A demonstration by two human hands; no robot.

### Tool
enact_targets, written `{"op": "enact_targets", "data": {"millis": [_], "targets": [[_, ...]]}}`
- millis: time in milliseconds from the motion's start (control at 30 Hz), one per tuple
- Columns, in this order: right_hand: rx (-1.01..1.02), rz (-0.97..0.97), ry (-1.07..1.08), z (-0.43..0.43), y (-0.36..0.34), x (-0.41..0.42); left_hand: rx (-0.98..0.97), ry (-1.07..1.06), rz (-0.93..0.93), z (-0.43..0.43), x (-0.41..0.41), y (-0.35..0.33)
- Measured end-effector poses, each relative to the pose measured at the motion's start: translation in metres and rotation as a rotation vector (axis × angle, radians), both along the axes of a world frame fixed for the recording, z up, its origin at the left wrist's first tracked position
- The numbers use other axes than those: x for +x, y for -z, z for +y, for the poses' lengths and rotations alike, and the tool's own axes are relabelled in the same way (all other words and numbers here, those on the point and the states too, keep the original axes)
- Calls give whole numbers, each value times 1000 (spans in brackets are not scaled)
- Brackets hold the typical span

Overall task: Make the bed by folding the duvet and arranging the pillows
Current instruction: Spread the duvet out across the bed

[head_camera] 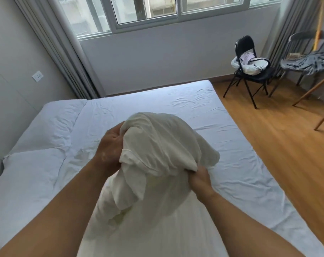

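A: What step is this?
B: Duvet folding, I'd guess. Left hand (109, 145) and right hand (200, 179) both clutch the bunched cream cotton duvet (157, 154), lifted above the white-sheeted bed (157, 102). Next it needs shaking flat; two white pillows (40, 145) sit left.

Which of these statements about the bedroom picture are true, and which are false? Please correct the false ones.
1. Both hands grip the bunched white duvet. True: the left hand and the right hand each clutch the duvet, lifted above the bed.
2. The pillows lie on the floor. False: two pillows lie on the bed, along its left side.
3. A black folding chair stands near the window wall. True: the folding chair carries a white bundle on its seat.
4. The floor is carpeted in grey. False: the floor is of wood-coloured boards.
5. The curtains cover the window. False: the curtains are drawn aside.
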State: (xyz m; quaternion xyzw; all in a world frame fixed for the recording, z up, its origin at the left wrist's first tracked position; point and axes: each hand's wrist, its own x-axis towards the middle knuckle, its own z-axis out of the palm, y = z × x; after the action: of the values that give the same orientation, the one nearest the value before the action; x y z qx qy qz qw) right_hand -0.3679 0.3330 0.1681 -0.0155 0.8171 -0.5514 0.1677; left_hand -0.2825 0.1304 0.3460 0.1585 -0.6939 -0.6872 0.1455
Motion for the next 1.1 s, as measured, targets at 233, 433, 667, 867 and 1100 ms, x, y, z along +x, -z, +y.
{"op": "enact_targets", "data": {"millis": [233, 433, 667, 867, 1100], "targets": [[486, 487, -234, 83, -155, -111, -917, 6, -270, -83, 26, 3], [226, 765, -31, 63, -207, -90, -781, -78, -159, -120, 21, -27], [622, 111, -115, 75, 14, -23, -699, 294, -248, -112, 40, 9], [766, 27, -298, 122, 64, 9, -1002, 534, -766, -132, 98, 144], [776, -270, -358, 149, 142, 101, -1084, 772, -1116, -97, 170, 284]]}}
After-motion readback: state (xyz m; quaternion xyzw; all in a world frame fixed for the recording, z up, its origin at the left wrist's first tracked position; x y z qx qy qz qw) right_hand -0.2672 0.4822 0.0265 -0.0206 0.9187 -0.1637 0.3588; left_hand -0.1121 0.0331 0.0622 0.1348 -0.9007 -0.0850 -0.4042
